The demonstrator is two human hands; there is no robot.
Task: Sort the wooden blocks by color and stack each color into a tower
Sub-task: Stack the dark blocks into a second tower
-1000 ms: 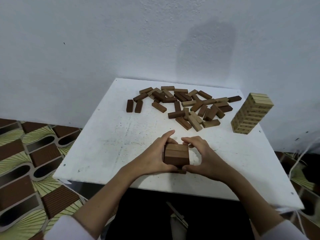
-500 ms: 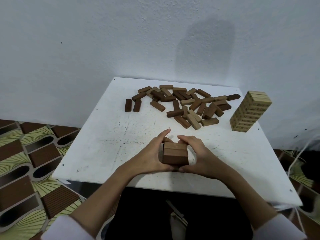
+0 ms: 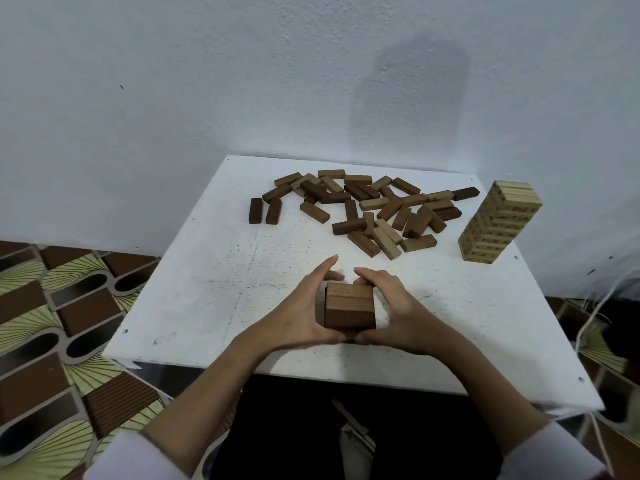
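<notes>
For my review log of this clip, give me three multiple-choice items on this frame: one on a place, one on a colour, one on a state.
1. Where does the pale block tower stand?
A. far right of the table
B. near left corner
C. on the floor

2. What colour is the short stack between the hands?
A. pale
B. brown
C. white

3. How do the hands meet that stack?
A. both press its sides
B. only the left touches it
C. both hover far above it

Answers:
1 A, it rises by the right edge of the white table, right of the loose block pile.
2 B, its faces are brown, darker than the tower.
3 A, the left hand and right hand flank it, fingers against opposite sides.
</notes>
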